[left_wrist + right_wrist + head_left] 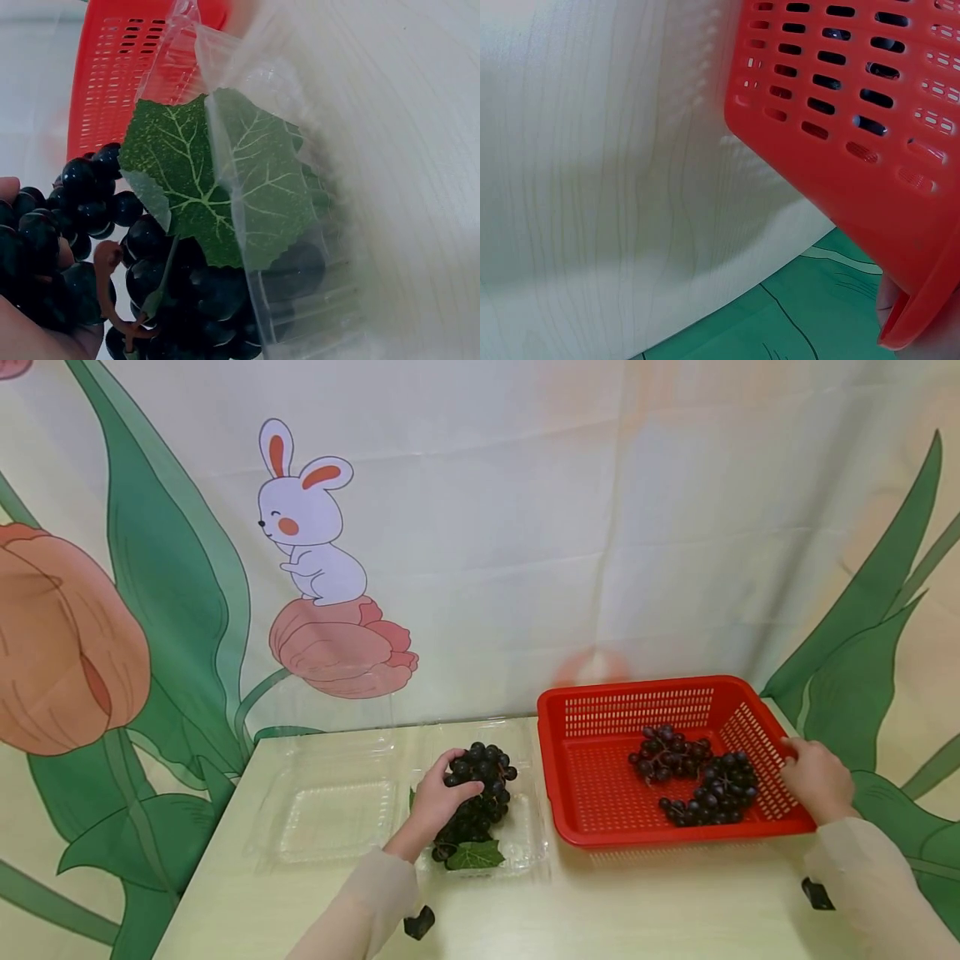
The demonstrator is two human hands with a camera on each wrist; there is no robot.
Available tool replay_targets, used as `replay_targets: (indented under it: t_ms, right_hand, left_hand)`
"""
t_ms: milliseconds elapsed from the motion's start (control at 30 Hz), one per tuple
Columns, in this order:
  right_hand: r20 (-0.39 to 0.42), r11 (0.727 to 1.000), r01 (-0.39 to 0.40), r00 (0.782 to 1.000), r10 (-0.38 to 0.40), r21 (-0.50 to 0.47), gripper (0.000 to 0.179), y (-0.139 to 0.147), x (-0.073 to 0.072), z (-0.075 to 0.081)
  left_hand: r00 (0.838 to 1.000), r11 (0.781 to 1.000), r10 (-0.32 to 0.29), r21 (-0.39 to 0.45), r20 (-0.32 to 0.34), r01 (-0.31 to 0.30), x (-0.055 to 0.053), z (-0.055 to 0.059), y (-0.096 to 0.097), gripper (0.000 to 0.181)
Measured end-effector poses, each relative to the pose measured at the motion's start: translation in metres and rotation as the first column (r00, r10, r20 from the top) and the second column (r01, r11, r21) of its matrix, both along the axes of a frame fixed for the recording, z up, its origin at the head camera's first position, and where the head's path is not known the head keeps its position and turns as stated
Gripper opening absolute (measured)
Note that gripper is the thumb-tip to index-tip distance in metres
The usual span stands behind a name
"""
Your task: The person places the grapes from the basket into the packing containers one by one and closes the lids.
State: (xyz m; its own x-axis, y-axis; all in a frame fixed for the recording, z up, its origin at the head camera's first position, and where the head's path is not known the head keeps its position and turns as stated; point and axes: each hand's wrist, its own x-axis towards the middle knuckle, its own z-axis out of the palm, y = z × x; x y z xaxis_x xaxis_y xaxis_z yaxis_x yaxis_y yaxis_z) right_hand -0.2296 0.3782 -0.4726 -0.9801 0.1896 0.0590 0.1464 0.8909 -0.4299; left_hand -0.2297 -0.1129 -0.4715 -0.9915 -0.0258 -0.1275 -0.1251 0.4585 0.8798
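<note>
My left hand (440, 793) grips a bunch of dark grapes (486, 768) over a clear plastic container (528, 827). A green leaf (477, 854) hangs at the bunch's near end; in the left wrist view the same leaf (187, 165) is partly behind the container's clear wall (300, 225). With my right hand (819, 779) I hold the right rim of a red plastic basket (592, 839). Inside the basket lie two bunches, a reddish-purple one (667, 753) and a darker one (720, 789). The right wrist view shows the basket's slotted outer side (840, 165), my fingers mostly hidden by its rim.
Left of the grapes stands a second clear plastic container (337, 822) with its lid raised against the back. A printed cloth (480, 568) with a rabbit and tulips hangs behind the pale wooden table (637, 910).
</note>
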Motion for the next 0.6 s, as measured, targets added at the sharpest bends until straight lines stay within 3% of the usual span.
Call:
replay_targets:
  t_ms: [200,600]
  right_hand:
    - [-0.001,1.0,0.002,1.0,-0.002,0.002,0.044,0.001,0.0,-0.001]
    - [0.016,1.0,0.003,1.0,-0.003,-0.008,0.045,0.0,0.001,0.002]
  left_hand:
    - [1.0,0.999,0.015,-0.049,0.02,-0.014,0.004,0.0,0.006,0.058]
    - [0.998,0.99,-0.063,-0.13,0.005,0.063,0.005,-0.012,0.023,0.061]
